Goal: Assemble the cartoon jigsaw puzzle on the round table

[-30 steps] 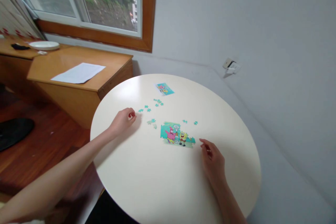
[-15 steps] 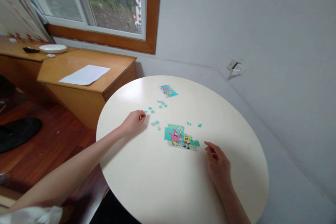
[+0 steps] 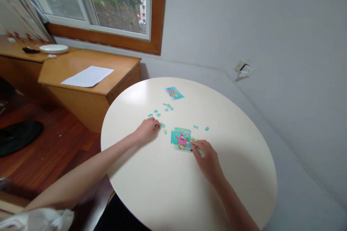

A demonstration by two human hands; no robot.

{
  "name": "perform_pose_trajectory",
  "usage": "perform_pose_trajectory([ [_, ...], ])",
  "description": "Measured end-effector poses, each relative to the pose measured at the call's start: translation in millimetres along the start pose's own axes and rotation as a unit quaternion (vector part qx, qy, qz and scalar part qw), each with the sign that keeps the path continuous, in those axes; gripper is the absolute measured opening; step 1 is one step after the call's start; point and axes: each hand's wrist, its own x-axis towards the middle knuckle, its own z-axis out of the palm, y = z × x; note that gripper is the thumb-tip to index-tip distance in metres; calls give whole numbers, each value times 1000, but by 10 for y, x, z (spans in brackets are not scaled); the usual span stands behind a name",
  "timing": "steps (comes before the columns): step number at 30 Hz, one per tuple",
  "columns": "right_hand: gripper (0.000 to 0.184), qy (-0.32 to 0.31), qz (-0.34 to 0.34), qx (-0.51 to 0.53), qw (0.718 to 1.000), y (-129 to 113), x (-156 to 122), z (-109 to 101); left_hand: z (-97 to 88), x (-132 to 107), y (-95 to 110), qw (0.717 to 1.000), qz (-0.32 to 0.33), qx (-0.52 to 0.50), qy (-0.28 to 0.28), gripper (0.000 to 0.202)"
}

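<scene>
A partly assembled cartoon jigsaw [image 3: 181,137] lies in the middle of a round cream table [image 3: 168,184]. My right hand [image 3: 206,158] rests on the puzzle's lower right corner, fingers curled with the fingertips pressing on it. My left hand [image 3: 148,130] lies just left of the puzzle, fingers closed over small teal pieces [image 3: 163,126] at its fingertips. Several loose teal pieces [image 3: 167,107] are scattered beyond, and two more pieces [image 3: 201,127] sit to the right of the puzzle. A small reference picture card [image 3: 174,93] lies at the far side.
A wooden cabinet [image 3: 89,86] with a white sheet of paper [image 3: 87,76] stands left of the table under a window. A white plate [image 3: 53,48] sits further left. A grey wall with a socket [image 3: 243,69] runs behind.
My right hand moved left onto the puzzle's lower right corner. My left hand slid right, from the loose pieces to the small cluster beside the puzzle.
</scene>
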Motion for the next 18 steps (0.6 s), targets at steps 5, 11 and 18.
perform_pose_trajectory([
  [5, 13, -92, -15, -54, 994, -319, 388, 367, 26, -4, -73, 1000, 15, -9, -4, 28],
  [11, 10, -140, 25, -139, 980, -474, 679, 708, -1, -61, -118, 998, 29, -45, -16, 29],
  [18, 6, -173, 49, -173, 968, -527, 742, 725, -25, -32, -86, 998, 12, -42, -38, 23],
])
